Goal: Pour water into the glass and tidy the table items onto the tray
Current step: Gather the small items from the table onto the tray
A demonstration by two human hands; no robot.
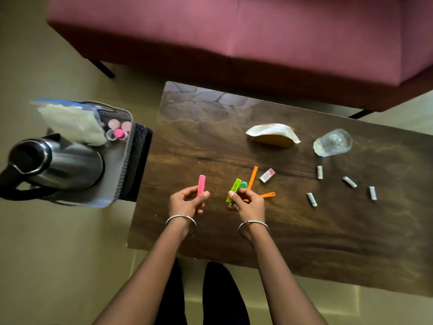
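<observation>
My left hand (187, 201) pinches a pink clip (201, 184) upright over the wooden table (304, 231). My right hand (248, 202) grips a bundle: a lime-green clip (234, 190), a teal one (243, 184) and orange clips (253, 177) that stick out past the fingers. A clear glass (332, 143) stands at the table's right, seemingly with water in it. The grey tray (124, 165) sits left of the table and carries a steel kettle (54, 165), a plastic bag (70, 123) and small pink-capped containers (119, 132).
A tissue holder (273, 136) lies at the table's middle back. A small white box (267, 175) and several small white tubes (319, 172) are scattered on the right half. A maroon sofa (234, 38) runs behind the table. The tray rests on a dark stool (138, 160).
</observation>
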